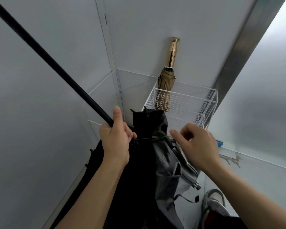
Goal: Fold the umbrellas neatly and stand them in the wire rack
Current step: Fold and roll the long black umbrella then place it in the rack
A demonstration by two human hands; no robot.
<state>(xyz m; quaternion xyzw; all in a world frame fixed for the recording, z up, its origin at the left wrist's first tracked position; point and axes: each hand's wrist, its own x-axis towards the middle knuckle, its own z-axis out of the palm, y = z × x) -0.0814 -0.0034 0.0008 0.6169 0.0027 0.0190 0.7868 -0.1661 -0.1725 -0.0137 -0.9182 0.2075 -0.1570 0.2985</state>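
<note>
A black umbrella (144, 162) hangs in front of me, its canopy loose and crumpled, grey on its right side. Its long black shaft (45, 58) runs up to the top left corner. My left hand (116, 138) grips the shaft's lower end above the canopy. My right hand (196, 146) is beside the canopy's right side, fingers curled, pinching a thin rib or cord that stretches across to the left hand. A white wire rack (185, 103) stands against the wall behind. A folded tan umbrella (166, 83) with a gold handle stands in the rack's left end.
White walls close in on the left and behind. A second white wire panel (104, 90) sits in the corner left of the rack. A metal door frame (238, 55) rises at right. My shoe (215, 205) is at the lower right on the pale floor.
</note>
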